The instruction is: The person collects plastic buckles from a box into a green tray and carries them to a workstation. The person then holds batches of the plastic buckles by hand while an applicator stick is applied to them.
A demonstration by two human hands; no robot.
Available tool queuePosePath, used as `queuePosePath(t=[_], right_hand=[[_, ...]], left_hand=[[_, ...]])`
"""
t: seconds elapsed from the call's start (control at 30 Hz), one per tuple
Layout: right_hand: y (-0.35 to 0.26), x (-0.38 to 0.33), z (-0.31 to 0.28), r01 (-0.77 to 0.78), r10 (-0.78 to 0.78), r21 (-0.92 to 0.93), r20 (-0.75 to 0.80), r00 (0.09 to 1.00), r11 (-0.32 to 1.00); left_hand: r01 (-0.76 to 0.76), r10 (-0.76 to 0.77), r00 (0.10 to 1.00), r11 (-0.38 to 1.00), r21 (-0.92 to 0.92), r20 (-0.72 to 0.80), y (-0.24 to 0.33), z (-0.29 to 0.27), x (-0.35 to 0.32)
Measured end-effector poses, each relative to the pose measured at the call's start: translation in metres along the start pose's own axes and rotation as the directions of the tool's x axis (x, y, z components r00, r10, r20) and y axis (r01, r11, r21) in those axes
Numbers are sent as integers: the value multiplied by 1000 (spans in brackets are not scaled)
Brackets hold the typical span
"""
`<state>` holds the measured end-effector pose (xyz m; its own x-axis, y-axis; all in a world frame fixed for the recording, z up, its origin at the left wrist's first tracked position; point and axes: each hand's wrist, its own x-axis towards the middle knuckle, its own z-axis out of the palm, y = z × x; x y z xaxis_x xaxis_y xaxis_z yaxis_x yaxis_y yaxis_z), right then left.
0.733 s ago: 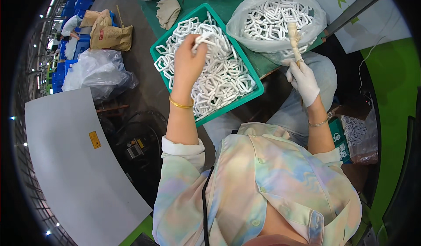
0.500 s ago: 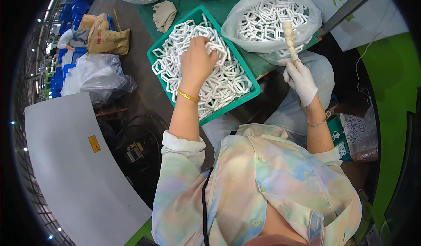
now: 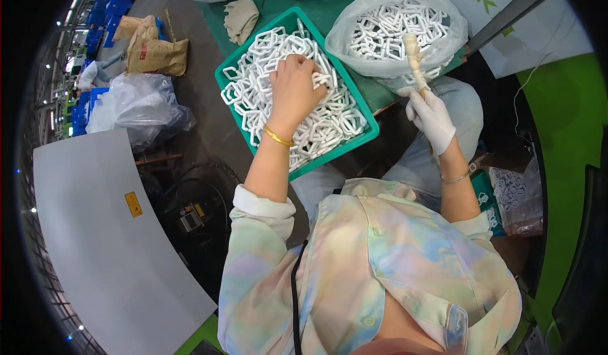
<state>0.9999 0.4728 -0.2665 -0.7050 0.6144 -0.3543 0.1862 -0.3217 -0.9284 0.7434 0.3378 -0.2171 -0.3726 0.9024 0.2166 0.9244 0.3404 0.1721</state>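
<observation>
A bare left hand (image 3: 294, 89) pressed curled fingers into white plastic links (image 3: 329, 124) heaped in a green tray (image 3: 370, 129); beside the tray, the gloved right hand (image 3: 432, 115) gripped a pale stick tool (image 3: 415, 57) upright, apparently ready.

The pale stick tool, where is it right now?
In the head view, the pale stick tool is upright in the gloved right hand, right of the green tray, its tip over the bag of white links.
</observation>
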Motion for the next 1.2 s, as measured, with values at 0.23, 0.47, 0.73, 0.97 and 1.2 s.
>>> queuePosePath(t=[0.23,0.47,0.73,0.97,1.2], right_hand=[[7,1,-2,-9,9,-19,1,1000,1000],[9,6,6,11,-10,-25,45,999,1000],[2,-2,5,-10,10,-37,6,1000,999],[-1,-9,2,-3,4,-52,21,1000,999],[-5,-4,24,98,-82,-213,83,993,972]], left_hand=[[230,-228,972,892,-388,53,-24,-18,-13],[46,-53,999,888,-458,-4,-2,-16,9],[-201,202,979,979,-35,20,0,6,26],[-148,134,987,974,-171,-92,-3,-17,9],[260,-394,918,685,-681,-45,-11,-11,-31]])
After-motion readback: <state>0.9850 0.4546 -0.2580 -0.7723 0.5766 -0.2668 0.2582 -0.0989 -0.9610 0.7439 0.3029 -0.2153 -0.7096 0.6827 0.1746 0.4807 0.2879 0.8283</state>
